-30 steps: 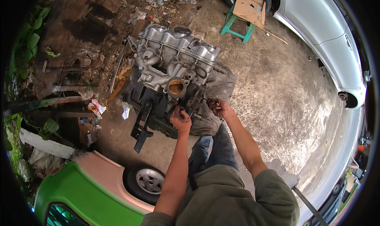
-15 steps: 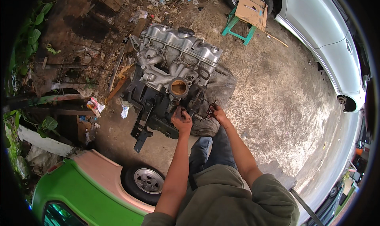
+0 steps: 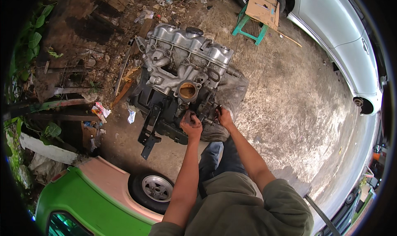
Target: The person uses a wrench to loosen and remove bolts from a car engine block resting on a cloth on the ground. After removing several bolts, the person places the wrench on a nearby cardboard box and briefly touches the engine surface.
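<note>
An aluminium engine (image 3: 188, 54) with a round brown-lined opening (image 3: 187, 90) sits on a dark lower assembly with a black bracket (image 3: 149, 128). Just below that opening, my left hand (image 3: 191, 124) is curled against the engine, its fingers closed on something I cannot make out. My right hand (image 3: 223, 117) is closed at the engine's lower right, beside a grey transmission-like housing (image 3: 233, 91); whatever it grips is too small and dark to name.
A silver car (image 3: 337, 21) stands at the right, beside a green stool (image 3: 260, 37) topped with cardboard (image 3: 262, 10). A green and pink car body (image 3: 78, 194) with a wheel (image 3: 151, 190) is at lower left. Littered dirt (image 3: 103, 58), boards and plants line the left.
My right hand has moved left and slightly down toward my left hand, staying closed. My left hand has shifted a little to the right.
</note>
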Demonstrator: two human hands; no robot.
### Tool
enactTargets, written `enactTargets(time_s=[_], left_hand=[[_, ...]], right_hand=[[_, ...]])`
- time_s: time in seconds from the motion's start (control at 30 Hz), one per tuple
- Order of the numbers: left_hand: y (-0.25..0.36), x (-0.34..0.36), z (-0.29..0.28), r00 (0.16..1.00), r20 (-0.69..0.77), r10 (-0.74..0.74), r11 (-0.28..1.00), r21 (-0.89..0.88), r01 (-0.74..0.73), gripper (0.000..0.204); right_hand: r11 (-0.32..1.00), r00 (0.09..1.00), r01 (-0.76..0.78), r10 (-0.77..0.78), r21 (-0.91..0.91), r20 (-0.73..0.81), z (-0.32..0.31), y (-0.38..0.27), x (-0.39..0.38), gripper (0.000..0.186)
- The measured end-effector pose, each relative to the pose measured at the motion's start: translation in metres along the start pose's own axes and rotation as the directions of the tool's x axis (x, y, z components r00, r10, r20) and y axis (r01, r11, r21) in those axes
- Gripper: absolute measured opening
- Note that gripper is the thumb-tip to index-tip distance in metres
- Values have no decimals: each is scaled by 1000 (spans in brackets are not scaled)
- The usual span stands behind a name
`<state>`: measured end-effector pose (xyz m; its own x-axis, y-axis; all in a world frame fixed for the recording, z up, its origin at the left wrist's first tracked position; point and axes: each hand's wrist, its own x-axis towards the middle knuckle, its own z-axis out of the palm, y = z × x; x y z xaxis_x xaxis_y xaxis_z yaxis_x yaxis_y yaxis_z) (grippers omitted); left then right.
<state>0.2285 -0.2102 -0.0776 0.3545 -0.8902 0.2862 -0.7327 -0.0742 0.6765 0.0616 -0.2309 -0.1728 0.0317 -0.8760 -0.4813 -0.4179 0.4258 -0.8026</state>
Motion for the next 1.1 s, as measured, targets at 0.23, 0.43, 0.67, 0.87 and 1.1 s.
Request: enactTargets(time_s=[0.23, 0.43, 0.67, 0.87, 1.1], left_hand=[[1, 0, 3, 999, -23, -29, 1000, -7, 29, 27], [-3, -3, 6, 996, 4, -92, 995, -22, 92, 27], [-4, -2, 6, 999, -16, -36, 999, 14, 36, 30], [-1, 2, 3, 998, -50, 25, 1000, 18, -24, 32], [6, 4, 5, 994, -107, 23, 998, -48, -28, 35]], right_hand=[[945, 961, 233, -260, -230, -95, 9, 22, 12, 13], [894, 926, 308, -360, -327, -113, 11, 27, 15, 10], [993, 950, -116, 119, -29, 290, -20, -5, 16, 19], [34, 504, -864, 75, 503, 860, -63, -12, 38, 21], [-247, 568, -806, -70, 538, 820, -59, 1, 21, 18]])
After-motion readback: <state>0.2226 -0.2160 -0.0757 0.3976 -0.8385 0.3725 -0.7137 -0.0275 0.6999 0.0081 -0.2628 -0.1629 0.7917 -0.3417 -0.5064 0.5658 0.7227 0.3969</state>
